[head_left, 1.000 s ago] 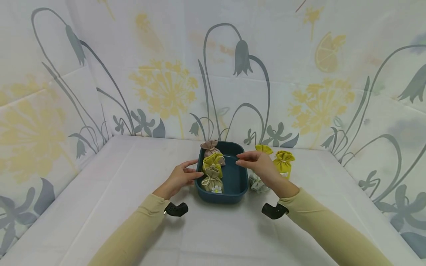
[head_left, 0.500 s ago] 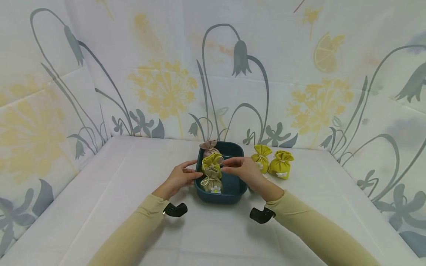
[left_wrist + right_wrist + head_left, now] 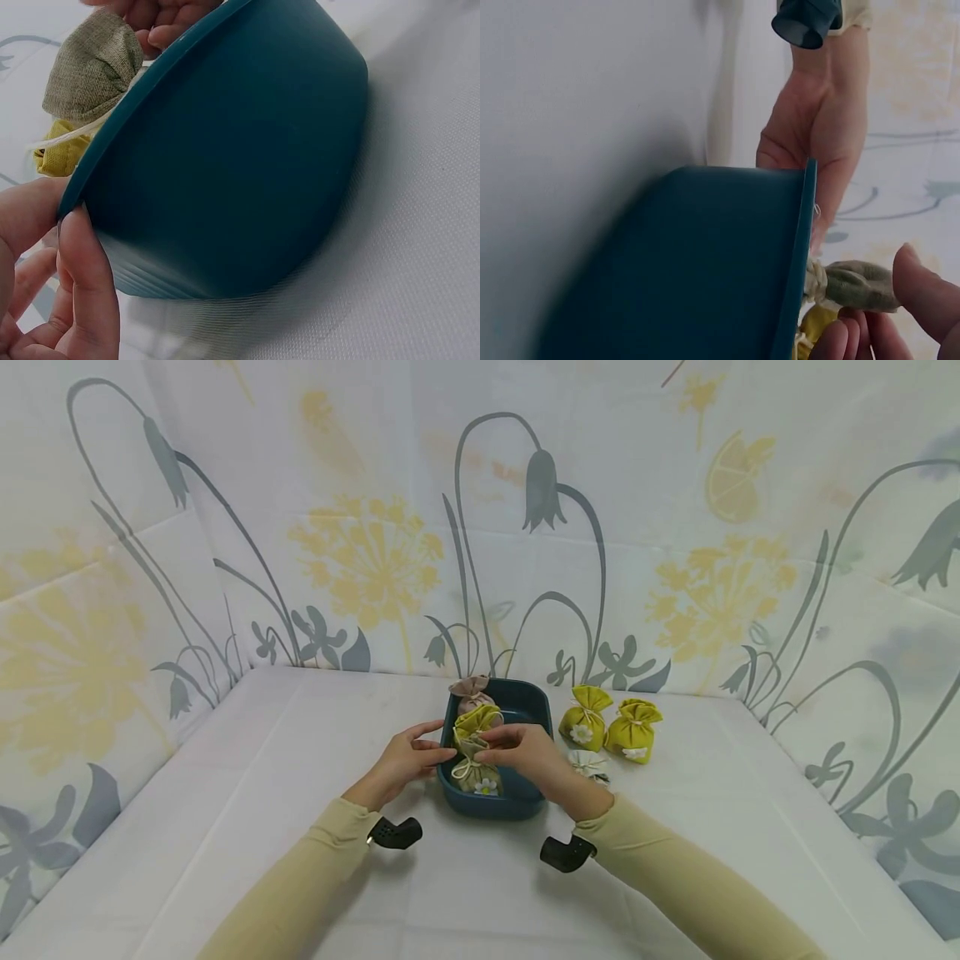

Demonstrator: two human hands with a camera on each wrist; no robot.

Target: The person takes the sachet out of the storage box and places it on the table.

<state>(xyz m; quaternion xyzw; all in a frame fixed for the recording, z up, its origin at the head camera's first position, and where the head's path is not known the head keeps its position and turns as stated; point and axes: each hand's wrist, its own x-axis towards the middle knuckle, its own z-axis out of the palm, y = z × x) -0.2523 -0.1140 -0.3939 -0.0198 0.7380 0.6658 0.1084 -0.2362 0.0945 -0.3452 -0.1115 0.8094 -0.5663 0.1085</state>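
Observation:
My left hand (image 3: 405,760) holds the left rim of a dark blue plastic basin (image 3: 498,807), pinching it between thumb and fingers (image 3: 88,277). My right hand (image 3: 528,758) reaches over the basin and pinches the gathered top of an olive drawstring pouch (image 3: 859,283). This pouch, with a white flower and pale cord, stands at the basin's near left. Behind it sits a yellow-green pouch (image 3: 471,722), partly covered by the olive one. A mauve pouch (image 3: 472,689) stands at the far left corner. The basin's right half is partly hidden by my right hand.
Two yellow-green pouches with white flowers, one (image 3: 585,718) beside the other (image 3: 634,733), stand on the table right of the basin. A pale pouch (image 3: 588,764) lies nearer, partly behind my right wrist. A flower-printed cloth (image 3: 375,552) rises behind the white tabletop (image 3: 315,718).
My right hand has moved left, from above the basin's right side to the olive pouch's top, uncovering the pouches on the right. My left hand stays on the rim.

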